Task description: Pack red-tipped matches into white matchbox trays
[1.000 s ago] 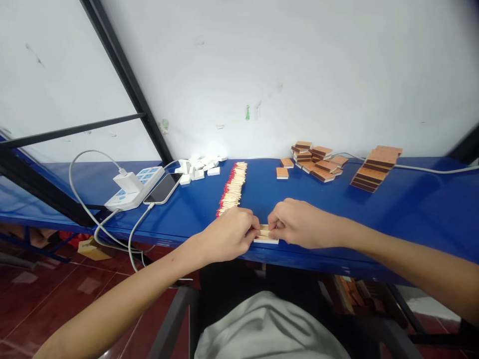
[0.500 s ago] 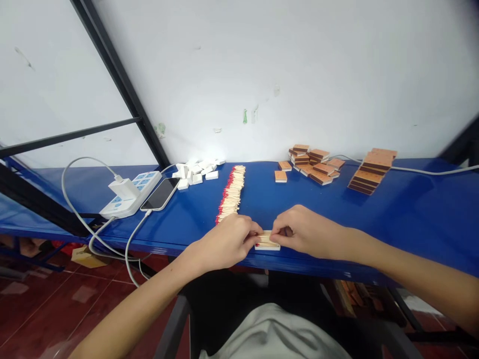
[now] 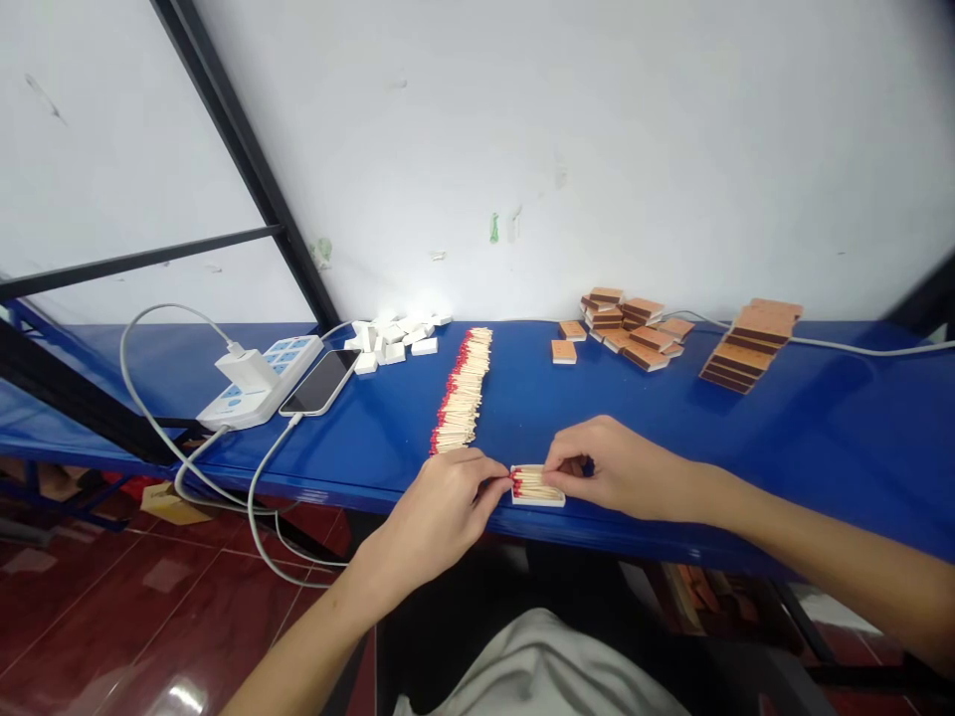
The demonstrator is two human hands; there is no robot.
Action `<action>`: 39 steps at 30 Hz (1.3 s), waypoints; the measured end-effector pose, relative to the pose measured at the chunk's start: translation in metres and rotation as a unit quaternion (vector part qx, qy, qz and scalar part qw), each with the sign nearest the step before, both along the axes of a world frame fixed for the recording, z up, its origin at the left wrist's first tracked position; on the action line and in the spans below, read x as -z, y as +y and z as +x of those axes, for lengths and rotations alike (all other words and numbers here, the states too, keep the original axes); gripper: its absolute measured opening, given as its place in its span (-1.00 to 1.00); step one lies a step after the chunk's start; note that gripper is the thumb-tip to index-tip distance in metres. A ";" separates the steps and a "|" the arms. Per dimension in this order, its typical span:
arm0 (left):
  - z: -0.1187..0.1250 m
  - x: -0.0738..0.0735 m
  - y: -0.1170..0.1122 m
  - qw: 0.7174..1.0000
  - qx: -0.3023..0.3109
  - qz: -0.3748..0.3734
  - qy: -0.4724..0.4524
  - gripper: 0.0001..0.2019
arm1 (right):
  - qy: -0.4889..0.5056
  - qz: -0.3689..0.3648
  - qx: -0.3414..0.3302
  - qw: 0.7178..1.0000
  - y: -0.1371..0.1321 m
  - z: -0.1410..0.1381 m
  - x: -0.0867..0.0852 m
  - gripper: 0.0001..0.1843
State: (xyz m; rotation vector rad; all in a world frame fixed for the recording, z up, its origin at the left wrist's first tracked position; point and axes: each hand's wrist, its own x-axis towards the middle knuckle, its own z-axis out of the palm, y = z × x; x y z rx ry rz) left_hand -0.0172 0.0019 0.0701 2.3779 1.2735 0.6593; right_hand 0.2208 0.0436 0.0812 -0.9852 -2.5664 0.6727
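Observation:
A small white matchbox tray (image 3: pixel 538 485) full of red-tipped matches lies near the front edge of the blue table (image 3: pixel 783 418). My left hand (image 3: pixel 440 507) pinches its left end, fingers closed at the match heads. My right hand (image 3: pixel 616 465) grips the tray's right end with curled fingers. Just behind my left hand runs a long row of loose matches (image 3: pixel 463 388), heads pointing left.
Empty white trays (image 3: pixel 392 336) are heaped at the back. Brown matchbox sleeves lie in a pile (image 3: pixel 627 326) and a slanted stack (image 3: pixel 750 346) at the right. A phone (image 3: pixel 320 381), a power strip (image 3: pixel 258 380) and cables (image 3: pixel 160 418) sit at the left. A black frame bar (image 3: pixel 246 169) slants upward.
My left hand has drawn back from over the tray to its left end, so the matches inside now show. The right hand stays at the tray's right end.

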 end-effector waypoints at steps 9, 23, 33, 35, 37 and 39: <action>0.007 0.012 -0.007 0.998 -0.028 0.043 -0.028 -0.79 | 0.017 0.054 -0.060 0.997 0.009 -0.001 0.008 -0.79; 0.013 0.026 -0.005 0.985 -0.064 0.123 -0.104 -0.80 | 0.116 0.101 -0.045 0.987 0.011 -0.006 0.027 -0.85; 0.013 0.032 -0.003 0.980 -0.078 0.103 -0.149 -0.81 | 0.137 0.094 -0.030 0.986 0.009 -0.007 0.031 -0.86; 0.012 0.033 -0.003 0.978 -0.080 0.108 -0.160 -0.82 | 0.137 0.105 -0.030 0.985 0.009 -0.007 0.032 -0.87; 0.012 0.033 -0.003 0.978 -0.076 0.108 -0.163 -0.83 | 0.136 0.111 -0.030 0.984 0.008 -0.008 0.032 -0.87; 0.012 0.034 -0.003 0.977 -0.072 0.110 -0.166 -0.83 | 0.138 0.112 -0.029 0.984 0.008 -0.008 0.031 -0.87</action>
